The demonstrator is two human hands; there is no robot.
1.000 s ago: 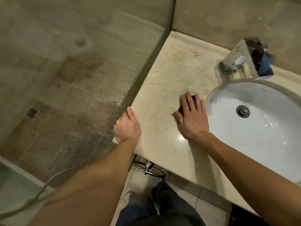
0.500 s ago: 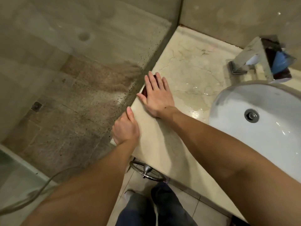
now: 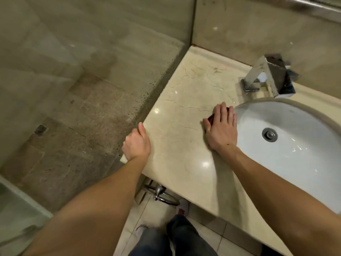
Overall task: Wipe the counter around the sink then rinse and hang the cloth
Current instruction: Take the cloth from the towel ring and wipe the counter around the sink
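A beige marble counter [image 3: 177, 111] surrounds a white oval sink [image 3: 295, 154]. My right hand [image 3: 222, 126] lies flat on the counter right beside the sink's left rim, pressing down a dark red cloth [image 3: 211, 118]. Only a small edge of the cloth shows by my thumb and fingertips. My left hand [image 3: 136, 144] grips the counter's left edge, thumb on top, fingers curled under and hidden.
A square chrome faucet [image 3: 269, 76] stands behind the sink. A glass shower partition [image 3: 92, 71] with dark specks meets the counter's left edge. A chrome towel ring [image 3: 162, 195] hangs under the counter's front. My legs and feet show on the tiled floor below.
My right hand slid the cloth from the counter's left edge back to the right, up against the sink rim. My left hand stayed on the counter's edge.
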